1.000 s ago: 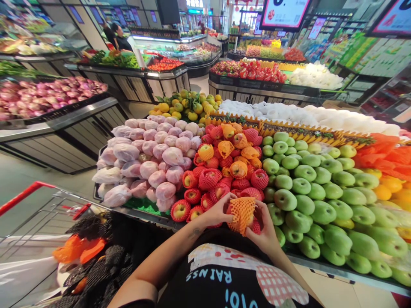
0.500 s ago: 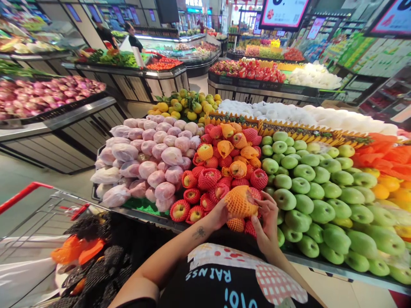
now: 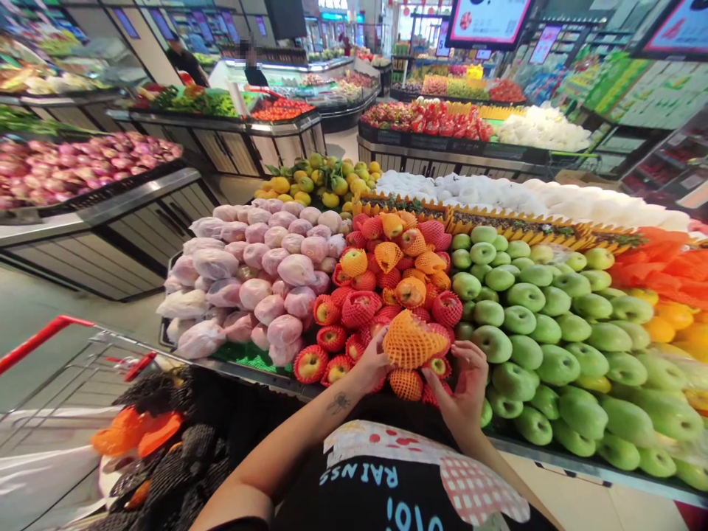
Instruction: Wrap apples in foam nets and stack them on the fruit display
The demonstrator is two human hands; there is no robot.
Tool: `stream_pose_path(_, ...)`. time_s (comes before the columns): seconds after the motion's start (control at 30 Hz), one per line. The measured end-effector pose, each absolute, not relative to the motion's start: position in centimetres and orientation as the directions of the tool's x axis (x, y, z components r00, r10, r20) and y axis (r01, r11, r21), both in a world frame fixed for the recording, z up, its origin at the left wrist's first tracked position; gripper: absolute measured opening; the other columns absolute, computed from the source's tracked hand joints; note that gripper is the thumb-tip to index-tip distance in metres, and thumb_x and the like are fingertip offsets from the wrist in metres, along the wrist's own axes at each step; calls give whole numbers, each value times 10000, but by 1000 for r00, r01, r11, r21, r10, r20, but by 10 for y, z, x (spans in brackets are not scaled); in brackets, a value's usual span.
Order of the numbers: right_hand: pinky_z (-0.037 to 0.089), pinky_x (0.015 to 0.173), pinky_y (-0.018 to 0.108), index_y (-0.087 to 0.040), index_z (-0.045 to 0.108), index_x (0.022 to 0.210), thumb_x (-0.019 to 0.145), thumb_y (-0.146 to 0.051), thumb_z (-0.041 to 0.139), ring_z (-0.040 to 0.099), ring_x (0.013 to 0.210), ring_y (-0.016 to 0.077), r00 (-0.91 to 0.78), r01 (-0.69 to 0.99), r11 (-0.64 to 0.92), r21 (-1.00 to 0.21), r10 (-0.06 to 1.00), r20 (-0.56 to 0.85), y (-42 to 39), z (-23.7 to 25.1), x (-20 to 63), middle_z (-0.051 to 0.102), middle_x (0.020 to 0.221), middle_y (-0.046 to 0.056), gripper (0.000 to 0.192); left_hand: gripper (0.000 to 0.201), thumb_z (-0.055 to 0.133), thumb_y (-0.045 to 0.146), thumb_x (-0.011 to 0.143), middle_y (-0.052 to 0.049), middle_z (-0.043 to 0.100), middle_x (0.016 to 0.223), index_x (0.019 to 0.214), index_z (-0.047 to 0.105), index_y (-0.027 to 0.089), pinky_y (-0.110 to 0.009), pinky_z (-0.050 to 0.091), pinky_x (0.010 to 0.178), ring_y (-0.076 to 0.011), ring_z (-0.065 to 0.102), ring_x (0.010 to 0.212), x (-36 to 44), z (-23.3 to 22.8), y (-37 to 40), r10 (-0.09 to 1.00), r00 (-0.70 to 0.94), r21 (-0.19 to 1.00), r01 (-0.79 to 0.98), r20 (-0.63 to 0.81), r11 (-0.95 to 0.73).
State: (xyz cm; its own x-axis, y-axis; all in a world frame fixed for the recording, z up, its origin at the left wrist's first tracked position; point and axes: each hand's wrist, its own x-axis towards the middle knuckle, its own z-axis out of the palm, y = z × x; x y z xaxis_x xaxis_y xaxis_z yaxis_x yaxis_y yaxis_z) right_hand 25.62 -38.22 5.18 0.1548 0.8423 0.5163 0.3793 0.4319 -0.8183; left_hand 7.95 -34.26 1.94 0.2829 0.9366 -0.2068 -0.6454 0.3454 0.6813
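My left hand (image 3: 375, 363) is closed on an apple in an orange foam net (image 3: 414, 341), its fingers gripping the left side. The net's narrow end points right, toward my right hand (image 3: 463, 380). That hand is just beside the net, thumb and fingers apart and slightly curled, with nothing visible in it. Below and behind both hands lie apples in red foam nets (image 3: 361, 307) and several more in orange nets (image 3: 410, 292). Another orange-netted apple (image 3: 405, 384) sits directly under the held one.
Green apples (image 3: 558, 364) are heaped to the right, and pale pink wrapped fruit (image 3: 254, 293) to the left. A shopping cart with a red handle (image 3: 44, 343) stands at the lower left. Onions (image 3: 82, 166) fill a stand farther left, and a person (image 3: 185, 63) stands in the background.
My right hand has drawn slightly right and down, away from the net, and its fingers have parted. The net now extends to a narrow end on the right; my left hand keeps its hold.
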Motion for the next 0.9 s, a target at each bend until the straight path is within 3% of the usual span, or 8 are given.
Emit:
stream_pose_path(0.17,529,891,395,-234,606,1073,851,-180,766,594,1068,226,22,434,497,-751,828,560,-384,48,263,583,1128,69,279,708,918,223,544,-105,721,1230,1208,673,193,-410,531,1011,-279,686,1115,83,19,-342,939,302,744,-588,-162,317)
stream_pose_path(0.27,546,920,410,-244,631,1166,885,-159,729,611,1103,231,42,476,522,-708,790,611,-383,50,264,606,1162,81,310,564,917,182,545,-88,749,1175,1079,735,172,-370,526,1004,-260,680,1109,81,26,-344,932,304,831,-451,-199,325)
stream_pose_path(0.37,553,986,463,-250,606,1322,873,-185,758,609,1188,263,-35,509,563,-651,770,637,-381,56,262,607,1278,119,479,453,936,230,514,-76,779,1018,924,760,148,-339,566,879,-241,705,973,82,31,-350,888,343,822,-376,-305,428)
stream_pose_path(0.43,560,1001,487,-259,595,1372,841,-182,794,607,1215,283,-103,514,613,-601,739,666,-380,59,262,607,1316,129,572,480,960,252,455,-64,779,947,873,753,140,-315,572,824,-225,709,908,85,32,-355,872,335,783,-403,-357,475)
stream_pose_path(0.57,611,933,444,-298,651,1317,866,-33,706,657,1140,245,-112,489,650,-582,708,697,-380,59,263,654,1263,94,526,543,969,232,405,-50,775,922,886,735,138,-296,568,814,-212,719,884,88,31,-357,879,270,728,-492,-392,476)
stream_pose_path(0.7,644,857,392,-297,644,1338,867,34,645,687,1087,223,-122,532,654,-537,687,716,-382,53,263,668,1242,97,576,503,966,205,423,-46,769,907,854,713,139,-319,568,846,-220,725,890,85,35,-354,887,225,744,-483,-404,462)
stream_pose_path(0.8,646,876,425,-270,600,1390,848,17,670,689,1128,258,-136,611,645,-458,656,742,-383,50,260,648,1293,135,617,555,984,194,375,-47,772,914,857,712,148,-360,553,918,-249,721,962,82,40,-353,898,186,774,-456,-400,439)
stream_pose_path(0.9,638,906,458,-231,564,1403,838,-21,700,686,1166,284,-85,619,626,-474,653,753,-384,49,259,657,1303,159,618,579,997,228,362,-65,780,949,869,730,149,-401,530,987,-271,710,1014,81,46,-353,914,204,810,-424,-351,406)
